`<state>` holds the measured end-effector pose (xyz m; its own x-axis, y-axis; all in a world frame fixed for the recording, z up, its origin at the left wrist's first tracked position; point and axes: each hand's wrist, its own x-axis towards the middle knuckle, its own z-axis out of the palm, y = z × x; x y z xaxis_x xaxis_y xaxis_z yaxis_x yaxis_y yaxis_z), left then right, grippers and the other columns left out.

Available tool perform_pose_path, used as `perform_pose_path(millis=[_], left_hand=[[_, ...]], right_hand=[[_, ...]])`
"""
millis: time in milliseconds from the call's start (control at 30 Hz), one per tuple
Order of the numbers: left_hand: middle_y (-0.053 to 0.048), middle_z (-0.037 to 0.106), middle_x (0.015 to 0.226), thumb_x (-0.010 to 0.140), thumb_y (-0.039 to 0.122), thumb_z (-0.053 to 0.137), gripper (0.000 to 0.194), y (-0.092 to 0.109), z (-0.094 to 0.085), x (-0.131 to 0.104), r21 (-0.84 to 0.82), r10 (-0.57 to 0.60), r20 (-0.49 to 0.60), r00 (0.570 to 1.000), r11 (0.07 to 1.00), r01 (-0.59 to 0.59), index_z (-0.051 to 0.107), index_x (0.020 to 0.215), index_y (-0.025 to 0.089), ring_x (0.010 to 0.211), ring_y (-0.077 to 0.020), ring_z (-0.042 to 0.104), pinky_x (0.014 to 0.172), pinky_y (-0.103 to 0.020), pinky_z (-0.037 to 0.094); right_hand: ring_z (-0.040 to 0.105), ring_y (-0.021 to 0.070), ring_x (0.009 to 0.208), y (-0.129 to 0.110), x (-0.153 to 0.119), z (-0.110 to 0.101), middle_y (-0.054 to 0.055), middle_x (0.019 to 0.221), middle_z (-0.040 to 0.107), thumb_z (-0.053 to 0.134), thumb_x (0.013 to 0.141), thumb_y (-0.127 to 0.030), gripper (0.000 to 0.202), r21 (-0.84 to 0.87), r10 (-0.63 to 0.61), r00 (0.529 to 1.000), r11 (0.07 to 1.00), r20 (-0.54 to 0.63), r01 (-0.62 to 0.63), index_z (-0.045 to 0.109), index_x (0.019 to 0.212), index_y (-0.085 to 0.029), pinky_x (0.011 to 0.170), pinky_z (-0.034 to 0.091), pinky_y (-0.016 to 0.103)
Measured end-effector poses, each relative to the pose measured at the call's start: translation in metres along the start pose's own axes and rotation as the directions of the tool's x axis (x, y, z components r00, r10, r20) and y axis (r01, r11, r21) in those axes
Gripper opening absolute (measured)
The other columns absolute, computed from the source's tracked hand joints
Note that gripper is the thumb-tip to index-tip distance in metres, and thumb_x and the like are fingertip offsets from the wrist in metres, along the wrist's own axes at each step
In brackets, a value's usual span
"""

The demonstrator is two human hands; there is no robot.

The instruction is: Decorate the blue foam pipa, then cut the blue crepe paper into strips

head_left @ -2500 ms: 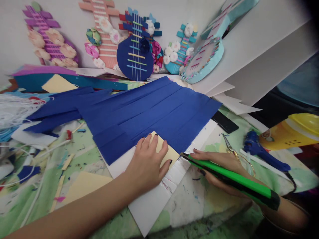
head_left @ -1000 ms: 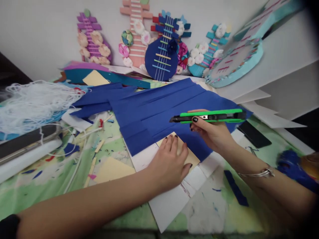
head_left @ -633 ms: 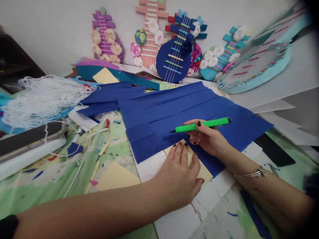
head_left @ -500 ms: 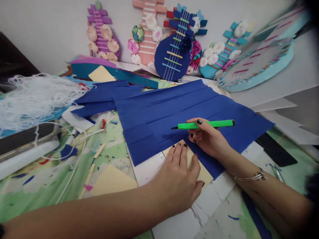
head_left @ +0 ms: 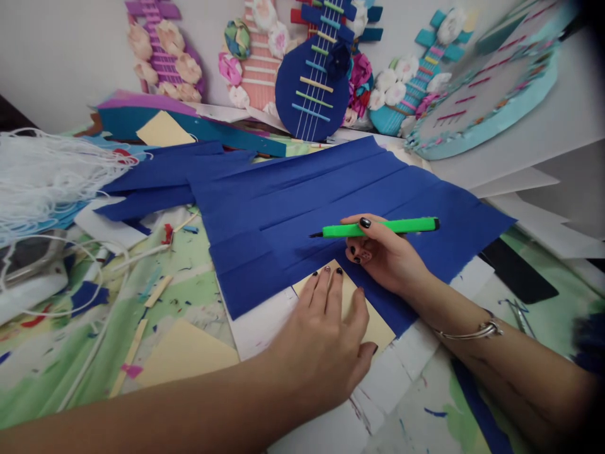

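Note:
My left hand (head_left: 326, 334) lies flat with its fingers spread on a pale yellow piece of card (head_left: 380, 325), which overlaps the near edge of a blue sheet of paper (head_left: 302, 202). My right hand (head_left: 385, 252) pinches a green marker pen (head_left: 401, 225) between thumb and fingers. The marker's dark tip points left and hangs above the blue sheet, just beyond the yellow card. Beneath both sheets is a white board (head_left: 258, 325), partly covered by my left forearm.
Decorated paper instruments, among them a blue lute (head_left: 312, 88), lean on the wall. White cord (head_left: 57, 173) is heaped at the left. Another yellow card (head_left: 189, 353) lies near my left forearm. A black strip (head_left: 520, 271) and scissors (head_left: 520, 315) lie at the right, amid paper scraps.
The view has shifted, so the whole scene sits a little further left and higher. My left hand stays on the yellow card, and the marker remains in my right hand over the blue sheet.

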<state>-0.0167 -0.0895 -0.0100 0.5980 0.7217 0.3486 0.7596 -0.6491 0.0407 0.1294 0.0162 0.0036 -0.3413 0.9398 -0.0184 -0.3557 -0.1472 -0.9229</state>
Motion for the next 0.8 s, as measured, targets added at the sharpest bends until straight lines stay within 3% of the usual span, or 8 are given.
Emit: perform_pose_path(millis=[333,467,667,733,800], left_hand=[[-0.032,0.049,0.131,0.092,0.044,0.039,0.056,-0.001,-0.002,-0.001,0.021,0.016,0.013,1.000,1.000,-0.016,0.049,0.129,0.003,0.128,-0.0425,0.041,0.101,-0.053,0.040],[-0.026,0.052,0.132,0.091,0.024,0.042,0.043,-0.011,-0.005,0.002,0.036,0.030,0.060,0.998,0.999,-0.032,0.050,0.130,0.006,0.126,-0.0367,0.047,0.100,-0.049,0.042],[-0.012,0.055,0.134,0.084,0.005,0.039,0.048,-0.030,-0.017,0.010,-0.072,0.052,0.215,0.975,0.997,-0.038,0.053,0.129,0.012,0.127,-0.0243,0.048,0.101,-0.041,0.042],[-0.012,0.053,0.136,0.088,0.012,0.040,0.044,-0.031,-0.020,0.011,-0.083,0.062,0.228,0.972,0.996,-0.044,0.052,0.130,0.011,0.128,-0.0245,0.047,0.104,-0.040,0.039],[-0.016,0.050,0.138,0.093,0.031,0.044,0.046,-0.028,-0.021,0.010,-0.088,0.057,0.236,0.970,0.995,-0.037,0.050,0.132,0.007,0.130,-0.0281,0.044,0.107,-0.042,0.036]], right_hand=[[0.047,0.0086,0.049,0.000,0.001,0.001,-0.003,0.055,0.055,0.066,0.078,-0.035,0.018,-0.092,-0.024,1.000,0.995,-0.005,0.023,0.071,0.086,-0.020,0.049,0.042,0.024],[0.046,0.0080,0.047,0.001,0.002,0.000,-0.003,0.054,0.055,0.066,0.078,-0.035,0.018,-0.093,-0.038,0.999,0.995,0.011,0.039,0.070,0.086,-0.019,0.049,0.041,0.023],[0.049,0.0080,0.048,0.000,0.003,0.001,-0.004,0.056,0.056,0.069,0.075,-0.040,0.024,-0.110,-0.042,0.999,0.993,-0.007,0.041,0.066,0.085,-0.018,0.050,0.042,0.023],[0.050,0.0084,0.048,0.000,0.003,0.001,-0.004,0.055,0.056,0.069,0.076,-0.042,0.026,-0.124,-0.046,0.999,0.991,-0.005,0.045,0.066,0.085,-0.018,0.050,0.042,0.023],[0.050,0.0086,0.048,0.000,0.003,0.001,-0.004,0.054,0.055,0.069,0.076,-0.043,0.027,-0.131,-0.045,0.999,0.990,-0.003,0.044,0.066,0.086,-0.019,0.050,0.042,0.023]])
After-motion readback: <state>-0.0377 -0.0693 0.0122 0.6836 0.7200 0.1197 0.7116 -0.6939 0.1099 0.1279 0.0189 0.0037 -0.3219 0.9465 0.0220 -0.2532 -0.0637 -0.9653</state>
